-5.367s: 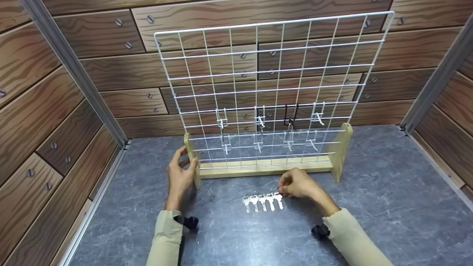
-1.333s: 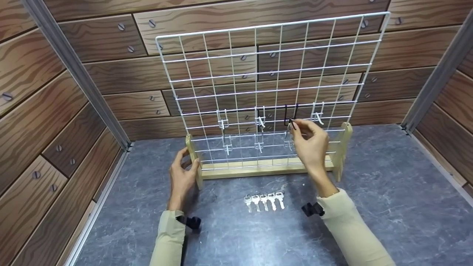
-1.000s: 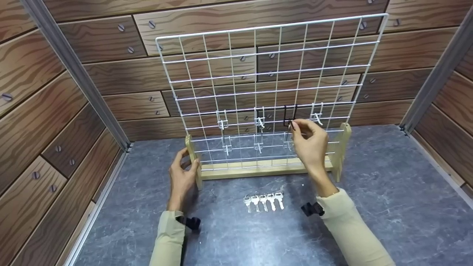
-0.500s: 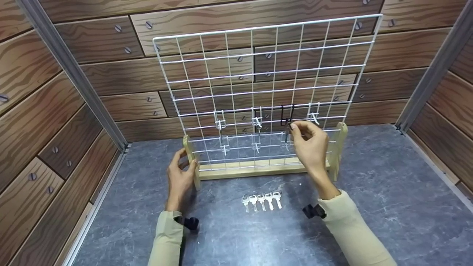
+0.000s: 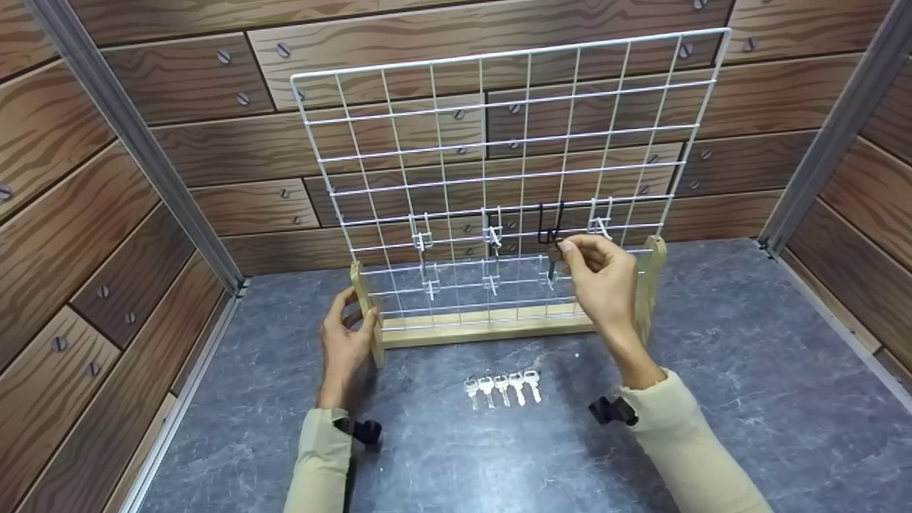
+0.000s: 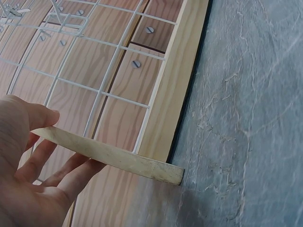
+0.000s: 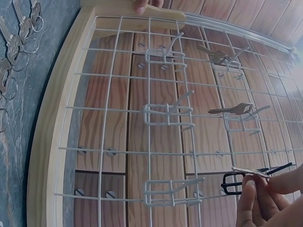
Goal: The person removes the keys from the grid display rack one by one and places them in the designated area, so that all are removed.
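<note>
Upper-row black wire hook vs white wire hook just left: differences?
The black wire hook is dark, the white wire hook pale. The right hand pinches a metal key at the black hook; the white hook carries a hanging key, untouched. Both hang from one white wire grid.

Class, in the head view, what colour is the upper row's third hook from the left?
Black: the hook shows best in the right wrist view.
</note>
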{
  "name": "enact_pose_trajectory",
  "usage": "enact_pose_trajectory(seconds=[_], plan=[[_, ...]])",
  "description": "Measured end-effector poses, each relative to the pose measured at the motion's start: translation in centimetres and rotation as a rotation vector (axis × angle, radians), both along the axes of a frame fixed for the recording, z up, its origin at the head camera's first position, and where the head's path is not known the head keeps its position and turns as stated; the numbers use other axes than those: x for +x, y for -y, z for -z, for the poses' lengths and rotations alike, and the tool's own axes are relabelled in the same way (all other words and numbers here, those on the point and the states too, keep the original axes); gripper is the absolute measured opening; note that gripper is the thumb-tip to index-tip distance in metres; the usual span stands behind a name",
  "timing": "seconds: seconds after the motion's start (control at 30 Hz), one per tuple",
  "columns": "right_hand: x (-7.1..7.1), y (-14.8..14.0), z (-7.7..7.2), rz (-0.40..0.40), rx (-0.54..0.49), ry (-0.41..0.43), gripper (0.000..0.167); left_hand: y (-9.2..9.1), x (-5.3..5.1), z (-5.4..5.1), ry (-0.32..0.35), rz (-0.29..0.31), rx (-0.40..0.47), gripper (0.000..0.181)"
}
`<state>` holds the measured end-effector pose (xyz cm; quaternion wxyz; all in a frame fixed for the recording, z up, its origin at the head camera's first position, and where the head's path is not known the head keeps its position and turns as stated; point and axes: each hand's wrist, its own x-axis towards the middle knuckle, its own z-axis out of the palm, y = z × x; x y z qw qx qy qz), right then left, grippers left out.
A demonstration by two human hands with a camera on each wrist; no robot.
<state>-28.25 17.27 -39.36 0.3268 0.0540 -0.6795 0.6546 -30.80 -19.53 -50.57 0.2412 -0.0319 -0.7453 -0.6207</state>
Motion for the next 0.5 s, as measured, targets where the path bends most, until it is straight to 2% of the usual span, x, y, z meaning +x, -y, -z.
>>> enact_pose_trajectory(seconds=[0.5], plan=[[0.85, -0.11, -0.52, -0.049, -0.049, 0.039, 0.010, 0.08, 0.06, -0.05, 0.009, 0.013, -0.007, 0.048]])
